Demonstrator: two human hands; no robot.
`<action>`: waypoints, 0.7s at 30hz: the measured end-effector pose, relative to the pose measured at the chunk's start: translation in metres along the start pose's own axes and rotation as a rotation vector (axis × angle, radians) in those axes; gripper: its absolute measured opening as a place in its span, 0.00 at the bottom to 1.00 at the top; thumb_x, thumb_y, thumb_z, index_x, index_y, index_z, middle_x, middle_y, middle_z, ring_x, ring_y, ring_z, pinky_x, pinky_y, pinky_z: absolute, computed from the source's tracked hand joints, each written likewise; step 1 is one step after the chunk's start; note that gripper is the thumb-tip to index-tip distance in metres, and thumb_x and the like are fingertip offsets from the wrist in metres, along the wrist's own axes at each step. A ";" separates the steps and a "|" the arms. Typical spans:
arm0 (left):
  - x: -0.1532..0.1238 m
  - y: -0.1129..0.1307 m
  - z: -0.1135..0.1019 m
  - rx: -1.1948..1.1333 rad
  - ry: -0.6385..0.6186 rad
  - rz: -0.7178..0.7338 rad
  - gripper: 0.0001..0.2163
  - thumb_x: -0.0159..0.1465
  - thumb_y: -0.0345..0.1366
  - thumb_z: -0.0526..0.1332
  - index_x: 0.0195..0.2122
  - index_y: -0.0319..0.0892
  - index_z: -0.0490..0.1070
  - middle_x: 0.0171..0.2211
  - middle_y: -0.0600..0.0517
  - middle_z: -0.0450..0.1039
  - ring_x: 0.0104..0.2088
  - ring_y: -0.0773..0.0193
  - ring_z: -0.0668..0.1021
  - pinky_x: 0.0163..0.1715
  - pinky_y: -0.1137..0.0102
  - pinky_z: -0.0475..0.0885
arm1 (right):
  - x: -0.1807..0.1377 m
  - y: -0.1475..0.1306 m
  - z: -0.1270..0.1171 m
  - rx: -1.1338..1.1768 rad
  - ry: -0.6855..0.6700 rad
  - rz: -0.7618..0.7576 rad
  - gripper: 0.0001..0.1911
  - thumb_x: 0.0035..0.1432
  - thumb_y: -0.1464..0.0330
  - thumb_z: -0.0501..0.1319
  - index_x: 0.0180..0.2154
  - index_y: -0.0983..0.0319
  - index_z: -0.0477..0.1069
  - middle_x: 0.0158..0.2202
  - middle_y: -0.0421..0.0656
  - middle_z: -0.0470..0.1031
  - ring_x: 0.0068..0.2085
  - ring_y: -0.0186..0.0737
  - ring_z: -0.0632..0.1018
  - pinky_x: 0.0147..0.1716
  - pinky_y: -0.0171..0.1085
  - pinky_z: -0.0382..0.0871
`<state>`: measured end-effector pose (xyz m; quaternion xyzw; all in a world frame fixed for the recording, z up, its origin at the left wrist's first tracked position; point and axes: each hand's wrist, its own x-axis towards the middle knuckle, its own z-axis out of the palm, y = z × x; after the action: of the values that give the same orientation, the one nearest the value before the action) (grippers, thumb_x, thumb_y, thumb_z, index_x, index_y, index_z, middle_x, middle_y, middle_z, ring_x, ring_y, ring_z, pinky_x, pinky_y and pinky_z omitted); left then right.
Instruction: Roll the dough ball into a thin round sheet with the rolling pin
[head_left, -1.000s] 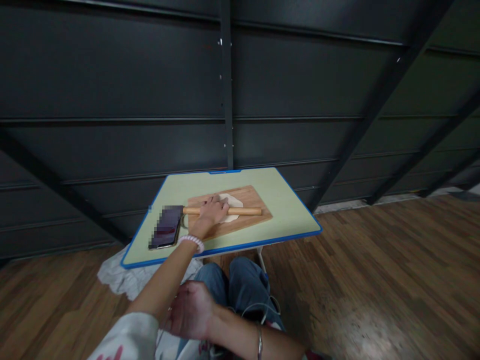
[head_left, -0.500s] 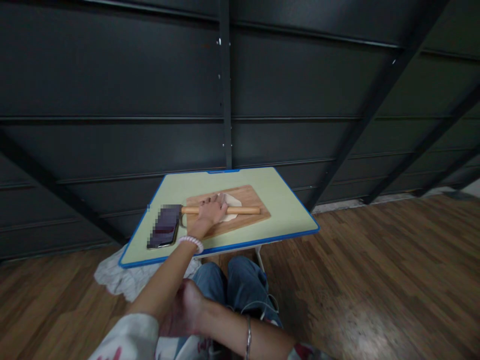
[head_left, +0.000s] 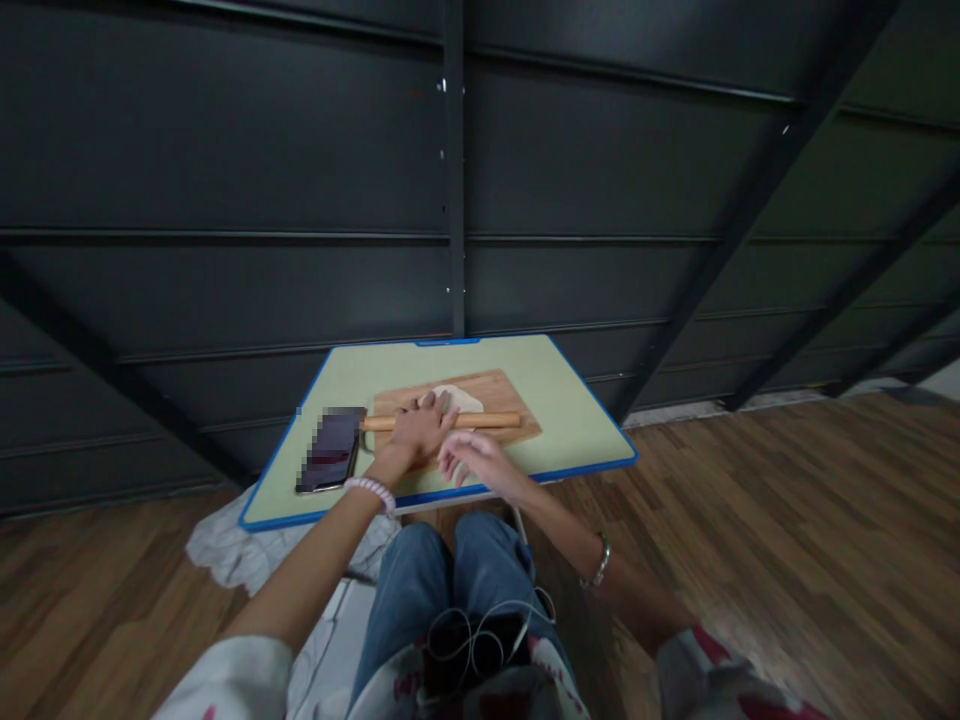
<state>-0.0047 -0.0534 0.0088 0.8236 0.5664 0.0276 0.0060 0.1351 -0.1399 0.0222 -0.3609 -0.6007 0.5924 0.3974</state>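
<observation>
My left hand (head_left: pixel 421 428) lies palm down across the wooden rolling pin (head_left: pixel 491 420), its fingers spread and reaching over it. A flat piece of pale dough (head_left: pixel 463 399) shows beyond the pin, partly covered by the pin and my fingers. Both rest on a wooden cutting board (head_left: pixel 510 395). Close by on the right, my right hand (head_left: pixel 476 455) is over the board's near edge, with loosely bent fingers apart and nothing in them. Whether its fingertips touch anything is hard to make out.
The board sits on a small pale green table (head_left: pixel 581 420) with a blue rim. A phone (head_left: pixel 334 450) lies to the left, near the pin's end. White cloth (head_left: pixel 232 545) is below the left corner. Earphone wires (head_left: pixel 472 640) cross my lap. A dark panelled wall (head_left: pixel 585 150) stands behind.
My right hand has come up from beside my left forearm to the near side of the board. My left hand has shifted slightly towards me, uncovering more dough.
</observation>
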 end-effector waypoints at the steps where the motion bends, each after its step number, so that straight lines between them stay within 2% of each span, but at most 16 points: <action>1: -0.001 0.000 0.000 0.000 -0.002 0.006 0.26 0.67 0.49 0.39 0.63 0.45 0.52 0.61 0.40 0.58 0.56 0.43 0.66 0.49 0.47 0.63 | 0.011 -0.001 -0.012 -0.130 0.101 -0.062 0.14 0.63 0.64 0.49 0.32 0.62 0.67 0.29 0.40 0.73 0.29 0.33 0.74 0.29 0.32 0.68; 3: -0.001 0.000 0.000 -0.012 0.018 -0.001 0.27 0.67 0.50 0.39 0.63 0.44 0.51 0.61 0.40 0.58 0.56 0.44 0.65 0.49 0.48 0.63 | 0.032 0.001 -0.033 -0.430 0.280 -0.162 0.12 0.64 0.67 0.49 0.33 0.63 0.68 0.32 0.42 0.74 0.35 0.35 0.75 0.36 0.34 0.69; 5: -0.002 -0.001 0.001 -0.030 0.044 -0.003 0.27 0.67 0.50 0.38 0.63 0.44 0.52 0.61 0.41 0.58 0.57 0.44 0.65 0.50 0.48 0.62 | 0.048 0.006 -0.049 -0.743 0.378 -0.202 0.11 0.63 0.68 0.50 0.36 0.63 0.69 0.37 0.45 0.75 0.40 0.37 0.74 0.43 0.37 0.67; 7: -0.001 -0.002 0.001 -0.045 0.046 0.016 0.26 0.67 0.50 0.37 0.62 0.46 0.53 0.62 0.42 0.58 0.58 0.46 0.64 0.51 0.48 0.62 | 0.059 0.012 -0.058 -1.020 0.401 -0.197 0.12 0.64 0.70 0.48 0.39 0.64 0.69 0.42 0.47 0.74 0.46 0.39 0.72 0.49 0.38 0.63; 10: 0.003 -0.007 0.001 -0.052 0.020 0.083 0.24 0.68 0.49 0.40 0.62 0.50 0.54 0.63 0.46 0.56 0.60 0.50 0.61 0.54 0.51 0.60 | 0.067 0.020 -0.060 -1.343 0.344 -0.151 0.16 0.65 0.69 0.46 0.46 0.66 0.68 0.48 0.52 0.72 0.51 0.44 0.70 0.52 0.41 0.59; 12: 0.009 -0.013 0.003 -0.060 0.004 0.139 0.23 0.68 0.48 0.41 0.62 0.52 0.53 0.64 0.48 0.55 0.62 0.53 0.59 0.56 0.54 0.57 | 0.073 0.023 -0.060 -1.455 0.312 -0.095 0.18 0.66 0.67 0.45 0.50 0.68 0.66 0.51 0.55 0.71 0.53 0.47 0.69 0.52 0.44 0.59; 15: 0.021 -0.021 0.008 -0.088 -0.020 0.174 0.24 0.68 0.48 0.40 0.63 0.50 0.51 0.65 0.49 0.53 0.64 0.57 0.57 0.59 0.57 0.54 | 0.084 0.024 -0.063 -1.504 0.293 -0.042 0.21 0.67 0.64 0.44 0.51 0.67 0.67 0.52 0.55 0.70 0.54 0.48 0.68 0.53 0.44 0.57; 21: 0.057 -0.032 0.014 -0.125 -0.063 0.111 0.28 0.67 0.51 0.36 0.62 0.43 0.55 0.64 0.45 0.54 0.64 0.56 0.56 0.60 0.58 0.50 | 0.108 0.012 -0.079 -1.552 0.146 -0.086 0.19 0.67 0.65 0.45 0.48 0.67 0.70 0.49 0.53 0.73 0.52 0.46 0.70 0.52 0.42 0.58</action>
<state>-0.0130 0.0114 -0.0041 0.8524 0.5164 0.0371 0.0735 0.1600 -0.0079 0.0139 -0.5502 -0.8290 -0.0384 0.0924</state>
